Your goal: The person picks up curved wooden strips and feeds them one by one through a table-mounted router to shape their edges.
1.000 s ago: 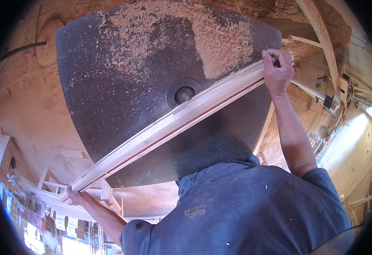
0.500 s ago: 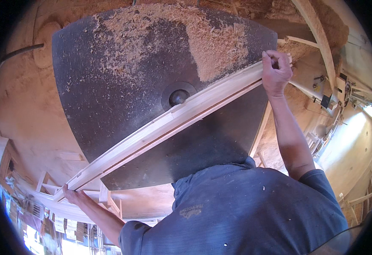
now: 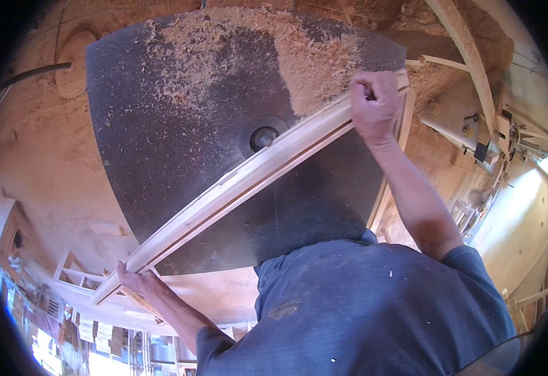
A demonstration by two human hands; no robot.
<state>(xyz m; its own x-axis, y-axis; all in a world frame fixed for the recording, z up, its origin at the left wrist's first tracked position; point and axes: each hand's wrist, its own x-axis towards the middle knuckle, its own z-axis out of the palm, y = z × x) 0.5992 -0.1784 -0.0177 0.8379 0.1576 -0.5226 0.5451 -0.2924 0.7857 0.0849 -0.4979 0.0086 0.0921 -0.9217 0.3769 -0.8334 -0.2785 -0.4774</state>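
A long pale wooden strip with a groove along its near side lies slantwise over a dark machine table. It runs from lower left to upper right. My left hand grips it near the lower left end, which sticks out past the table's edge. At the upper right, my right hand is curled closed over the strip, a short way in from its far end. Midway, the strip's far edge lies against or very near a round spindle set in the table; whether they touch is hard to tell.
Wood shavings cover the far part of the dark table. Beyond its right edge stand a curved wooden piece and a machine part. Wooden frames lie at the lower left, and sawdust covers the floor.
My right hand has moved left and my left hand has moved right, so both sit further in along the strip. The strip's right end has shifted slightly left.
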